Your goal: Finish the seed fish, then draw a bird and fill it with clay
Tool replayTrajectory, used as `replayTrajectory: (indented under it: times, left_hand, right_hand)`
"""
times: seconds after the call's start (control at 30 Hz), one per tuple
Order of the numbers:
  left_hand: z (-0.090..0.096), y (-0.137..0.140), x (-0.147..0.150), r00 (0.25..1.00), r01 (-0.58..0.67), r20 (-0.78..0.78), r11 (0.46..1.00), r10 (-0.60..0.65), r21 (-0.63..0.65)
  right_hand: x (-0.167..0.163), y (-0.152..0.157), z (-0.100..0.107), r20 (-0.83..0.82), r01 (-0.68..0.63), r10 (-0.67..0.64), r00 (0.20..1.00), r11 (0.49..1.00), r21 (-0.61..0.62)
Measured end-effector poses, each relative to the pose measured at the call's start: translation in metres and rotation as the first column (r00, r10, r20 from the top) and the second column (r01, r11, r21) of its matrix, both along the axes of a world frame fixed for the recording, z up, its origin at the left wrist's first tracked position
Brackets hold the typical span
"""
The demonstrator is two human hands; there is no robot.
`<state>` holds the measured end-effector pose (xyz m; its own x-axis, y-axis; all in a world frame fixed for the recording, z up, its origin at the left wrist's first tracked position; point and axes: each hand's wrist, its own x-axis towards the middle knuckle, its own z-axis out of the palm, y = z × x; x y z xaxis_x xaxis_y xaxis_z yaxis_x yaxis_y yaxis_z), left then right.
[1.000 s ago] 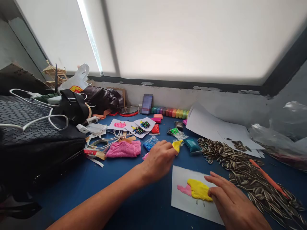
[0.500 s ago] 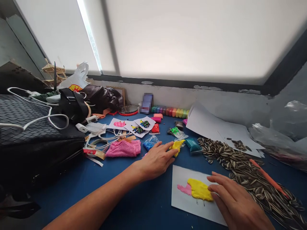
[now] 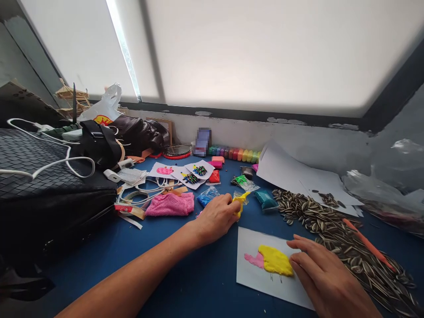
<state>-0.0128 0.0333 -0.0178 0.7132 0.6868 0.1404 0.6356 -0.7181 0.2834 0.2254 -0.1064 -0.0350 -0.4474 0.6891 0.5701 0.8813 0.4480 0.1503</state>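
Observation:
My left hand [image 3: 219, 217] has its fingers closed around a lump of yellow clay [image 3: 243, 201] in clear wrapping, just beyond the white card. On that card [image 3: 253, 282], a flattened yellow clay shape [image 3: 274, 261] joins a smaller pink clay piece [image 3: 254, 260], with short drawn lines beneath it. My right hand [image 3: 326, 274] rests over the card's right side, fingers apart, the tips at the edge of the yellow shape. A blue clay packet [image 3: 208, 196] lies left of the yellow lump and a teal packet [image 3: 266, 200] lies to its right.
Striped sunflower seeds [image 3: 308, 214] spread along the right, with an orange stick [image 3: 369, 245] on them. A pink cloth [image 3: 170, 204], finished clay cards [image 3: 190, 176] and white cables [image 3: 149, 187] lie left of centre. A black woven bag [image 3: 56, 194] fills the left side.
My left hand's fingers have gone from stretched over the yellow clay packet to curled around it. My right hand has barely shifted at the card.

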Motion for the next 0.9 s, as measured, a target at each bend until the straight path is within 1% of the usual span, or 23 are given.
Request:
replayTrajectory:
  times: [0.13,0.3,0.4,0.53,0.67,0.77,0.9]
  left_hand:
    - [-0.003,0.000,0.000,1.000,-0.011,0.025,1.000,0.011,0.010]
    - [-0.011,-0.001,-0.002,0.998,0.035,0.047,0.999,-0.035,0.013]
    - [-0.013,-0.001,-0.002,0.997,0.041,0.068,0.999,-0.042,0.019]
    - [-0.009,0.002,-0.003,0.992,0.016,0.124,0.999,-0.019,0.030]
    - [-0.003,0.009,-0.004,0.987,-0.048,0.153,0.999,0.045,0.015]
    - [0.002,0.017,-0.003,0.987,-0.090,0.130,0.996,0.090,-0.012]
    - [0.006,0.033,0.006,0.996,-0.061,0.057,0.998,0.062,-0.030]
  right_hand:
    - [0.003,-0.001,0.002,0.021,-0.017,0.017,1.000,1.000,-0.020]
    - [0.007,-0.004,0.000,0.066,-0.011,0.015,0.998,0.998,-0.058]
    - [0.010,-0.003,-0.002,0.077,-0.022,0.024,0.997,0.999,-0.023]
    - [0.010,-0.001,-0.001,0.078,-0.033,0.032,0.996,0.999,0.004]
    - [0.010,-0.001,0.002,0.076,-0.022,0.022,0.997,1.000,0.000]
    - [0.011,-0.001,0.003,0.082,-0.022,0.021,0.996,1.000,0.005]
    - [0.014,-0.002,0.003,0.095,-0.031,0.030,0.995,0.999,0.012]
